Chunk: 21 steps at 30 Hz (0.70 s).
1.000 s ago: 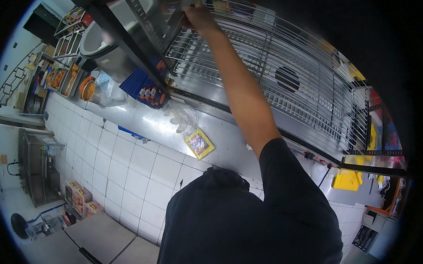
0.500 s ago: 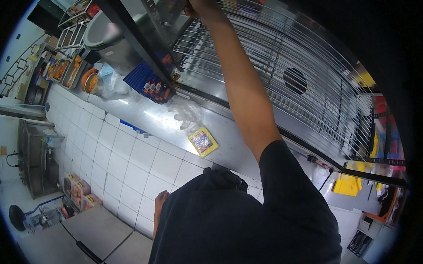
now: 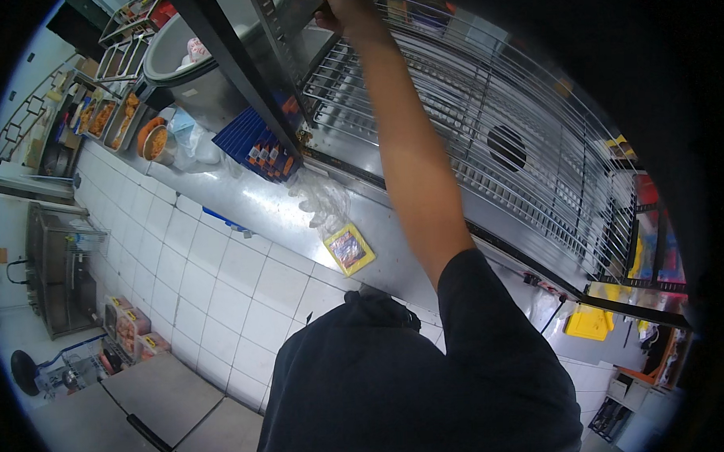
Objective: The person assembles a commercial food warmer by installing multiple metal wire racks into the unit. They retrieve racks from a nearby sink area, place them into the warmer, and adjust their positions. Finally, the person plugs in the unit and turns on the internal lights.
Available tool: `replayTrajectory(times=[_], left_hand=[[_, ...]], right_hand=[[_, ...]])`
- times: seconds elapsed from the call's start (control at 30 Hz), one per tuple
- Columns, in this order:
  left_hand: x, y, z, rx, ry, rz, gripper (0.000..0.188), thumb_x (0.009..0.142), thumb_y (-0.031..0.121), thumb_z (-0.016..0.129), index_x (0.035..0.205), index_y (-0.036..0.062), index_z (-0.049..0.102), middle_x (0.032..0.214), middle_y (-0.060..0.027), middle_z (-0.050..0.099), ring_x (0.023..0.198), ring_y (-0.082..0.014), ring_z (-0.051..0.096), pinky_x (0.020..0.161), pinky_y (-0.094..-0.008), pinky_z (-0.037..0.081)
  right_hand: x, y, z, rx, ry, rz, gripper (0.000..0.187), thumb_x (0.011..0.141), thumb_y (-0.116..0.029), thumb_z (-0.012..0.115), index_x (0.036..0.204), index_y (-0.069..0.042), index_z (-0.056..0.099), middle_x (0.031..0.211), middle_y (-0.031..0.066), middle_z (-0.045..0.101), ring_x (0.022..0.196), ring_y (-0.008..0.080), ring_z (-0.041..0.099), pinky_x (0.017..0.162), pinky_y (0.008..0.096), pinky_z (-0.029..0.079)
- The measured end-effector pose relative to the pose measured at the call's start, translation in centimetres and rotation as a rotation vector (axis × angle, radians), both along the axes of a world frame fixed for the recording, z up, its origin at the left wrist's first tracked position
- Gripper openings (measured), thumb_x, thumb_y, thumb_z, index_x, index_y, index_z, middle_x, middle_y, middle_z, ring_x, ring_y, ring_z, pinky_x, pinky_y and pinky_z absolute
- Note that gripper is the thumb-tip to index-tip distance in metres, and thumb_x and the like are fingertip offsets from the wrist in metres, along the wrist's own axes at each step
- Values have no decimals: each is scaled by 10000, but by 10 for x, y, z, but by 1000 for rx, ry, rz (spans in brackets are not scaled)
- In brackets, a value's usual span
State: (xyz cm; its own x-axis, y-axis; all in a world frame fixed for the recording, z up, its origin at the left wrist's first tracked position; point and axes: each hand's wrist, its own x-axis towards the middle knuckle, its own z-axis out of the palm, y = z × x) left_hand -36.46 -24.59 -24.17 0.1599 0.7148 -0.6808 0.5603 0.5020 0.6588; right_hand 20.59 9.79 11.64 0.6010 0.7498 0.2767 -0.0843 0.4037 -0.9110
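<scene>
Wire rack (image 3: 471, 103) lies just beside the right fingers (image 3: 326, 20).

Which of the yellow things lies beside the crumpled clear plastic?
The square packet on the steel counter; other large yellow things are at the picture's far right.

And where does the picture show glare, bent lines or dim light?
Head view: glare on the steel counter, left of the yellow packet; same view: the wire shelf bends toward the rim, the right hand looks dim at the top edge.

Steel counter (image 3: 275, 211): yellow packet (image 3: 349, 250), crumpled clear plastic (image 3: 323, 197), blue packs (image 3: 250, 147) on top.
</scene>
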Motion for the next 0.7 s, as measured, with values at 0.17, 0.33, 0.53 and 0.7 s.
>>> replayTrajectory(times=[0.17, 0.33, 0.53, 0.7], left_hand=[[4, 7, -5, -9, -13, 7, 354, 942, 275, 570, 1041, -47, 678, 922, -135, 701, 839, -176, 649, 730, -298, 511], [-10, 15, -14, -13, -46, -2, 348, 943, 273, 568, 1032, -44, 679, 910, -132, 701, 831, -175, 648, 721, -300, 511], [-57, 32, -36, -30, -102, -37, 342, 943, 271, 566, 1021, -42, 680, 896, -130, 700, 822, -172, 647, 711, -302, 510], [-152, 66, -69, -50, -124, -73, 337, 944, 269, 564, 1012, -39, 681, 884, -127, 700, 813, -170, 645, 702, -303, 509]], right_hand=[[-5, -14, -23, -296, 29, -4, 331, 914, -302, 579, 860, 23, 546, 604, 72, 559, 423, 126, 505, 356, 245, 358], [-20, -32, -35, -262, 111, -110, 415, 933, -406, 563, 835, -3, 546, 528, 39, 487, 394, 109, 443, 342, 260, 282], [-134, -108, -64, -257, 180, -354, 352, 991, -366, 490, 766, -106, 564, 513, -35, 430, 412, 66, 384, 400, 227, 289], [-292, -161, -128, -515, -227, 183, 160, 968, -143, 469, 930, -31, 578, 662, 53, 547, 615, 103, 544, 553, 286, 434]])
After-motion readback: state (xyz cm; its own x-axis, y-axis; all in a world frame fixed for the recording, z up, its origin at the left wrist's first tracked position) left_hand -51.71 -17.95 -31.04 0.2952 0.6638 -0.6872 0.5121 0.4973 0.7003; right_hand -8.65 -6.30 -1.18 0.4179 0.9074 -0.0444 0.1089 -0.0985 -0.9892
